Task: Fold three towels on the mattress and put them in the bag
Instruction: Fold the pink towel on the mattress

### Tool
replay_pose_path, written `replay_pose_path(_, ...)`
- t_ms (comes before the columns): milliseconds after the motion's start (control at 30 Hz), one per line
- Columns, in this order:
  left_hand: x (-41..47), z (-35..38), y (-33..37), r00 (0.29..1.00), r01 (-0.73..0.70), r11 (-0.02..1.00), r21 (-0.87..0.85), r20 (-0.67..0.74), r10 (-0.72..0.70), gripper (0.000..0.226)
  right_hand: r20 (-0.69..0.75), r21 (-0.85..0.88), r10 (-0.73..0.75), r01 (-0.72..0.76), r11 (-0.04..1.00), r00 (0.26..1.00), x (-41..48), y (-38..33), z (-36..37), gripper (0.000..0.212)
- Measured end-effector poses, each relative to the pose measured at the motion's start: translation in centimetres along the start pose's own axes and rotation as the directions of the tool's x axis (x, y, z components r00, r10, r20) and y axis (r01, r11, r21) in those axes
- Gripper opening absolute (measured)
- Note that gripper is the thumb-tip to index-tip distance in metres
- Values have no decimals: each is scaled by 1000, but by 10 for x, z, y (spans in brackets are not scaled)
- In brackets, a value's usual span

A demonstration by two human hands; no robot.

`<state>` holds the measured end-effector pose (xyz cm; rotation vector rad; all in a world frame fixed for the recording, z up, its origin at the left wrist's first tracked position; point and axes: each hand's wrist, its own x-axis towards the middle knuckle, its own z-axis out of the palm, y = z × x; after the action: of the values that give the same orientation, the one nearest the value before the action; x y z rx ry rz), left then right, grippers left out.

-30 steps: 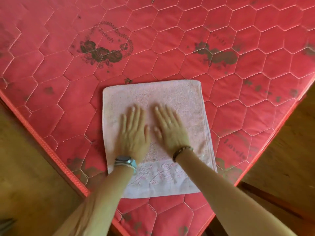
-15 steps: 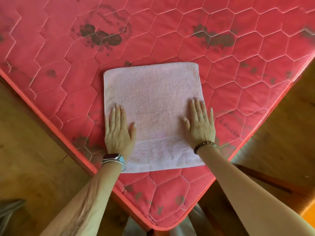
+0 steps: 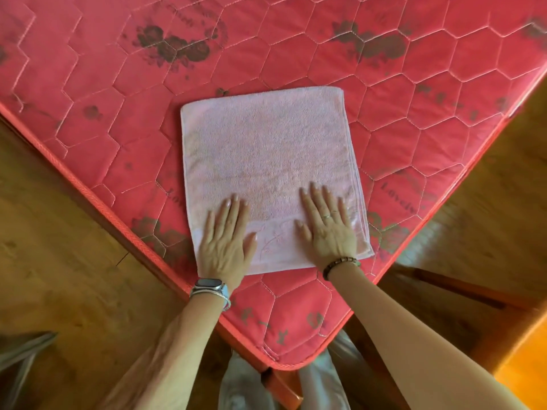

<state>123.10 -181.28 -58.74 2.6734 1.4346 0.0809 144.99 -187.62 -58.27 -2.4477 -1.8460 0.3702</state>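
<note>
Near the closest corner of the mattress point(image 3: 296, 54), the pink towel point(image 3: 266, 149) lies folded into a flat square, probably pinned there so its layers stay aligned and smooth before another fold. Both the left hand point(image 3: 225, 241) and the right hand point(image 3: 328, 229) rest palm-down on its near, embroidered edge, fingers point(image 3: 314, 201) straight and slightly spread, pressing the cloth but gripping nothing.

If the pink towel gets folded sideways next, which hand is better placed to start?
Probably the left hand: it lies flat over the near left corner of the towel, so it could pinch that corner and sweep it across. The right hand rests flat slightly inside the right edge.
</note>
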Motion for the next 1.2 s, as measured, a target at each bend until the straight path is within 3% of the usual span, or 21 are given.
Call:
replay_pose_path(133, -9, -2, -15, 972, 233, 967, -105, 6, -234, 66, -15, -8, 75, -76, 997, 997, -6, 32, -9, 59)
replay_pose_path(200, -14, -8, -19, 934, 351, 909, -225, 15, -357, 68, -18, 86, 117, -115, 990, 993, -12, 38, -15, 60)
replay_pose_path(367, -24, -33, -11, 801, 563, 671, -482, 119, -586, 72, -14, 266, 356, -340, 902, 934, -23, 35, -36, 57)
replay_pose_path(467, -29, -49, -9, 728, 647, 466, -603, 308, -612, 76, 21, 422, 410, -380, 823, 912, -28, 28, -51, 56)
replay_pose_path(533, -31, -56, -9, 687, 688, 388, -613, 377, -621, 75, 49, 483, 444, -410, 773, 895, -28, 25, -57, 59)
replay_pose_path(767, -45, -71, -10, 724, 630, 375, -680, 339, -601, 42, 199, 290, 520, -557, 778, 830, -33, 35, -63, 50)
replay_pose_path(867, -50, -65, -16, 772, 603, 461, -651, 331, -543, 21, 169, 390, 468, -495, 777, 868, -41, 40, -61, 38)
replay_pose_path(1000, -55, -63, -21, 775, 607, 478, -635, 342, -531, 18, 146, 557, 449, -448, 699, 882, -54, 36, -72, 33)
replay_pose_path(1100, -58, -71, -19, 786, 598, 477, -644, 354, -507, 16, 187, 522, 418, -451, 724, 889, -62, 37, -79, 37)
replay_pose_path(1200, -66, -81, -18, 820, 564, 558, -608, 331, -467, 16, 292, 438, 375, -472, 765, 880, -74, 41, -82, 28)
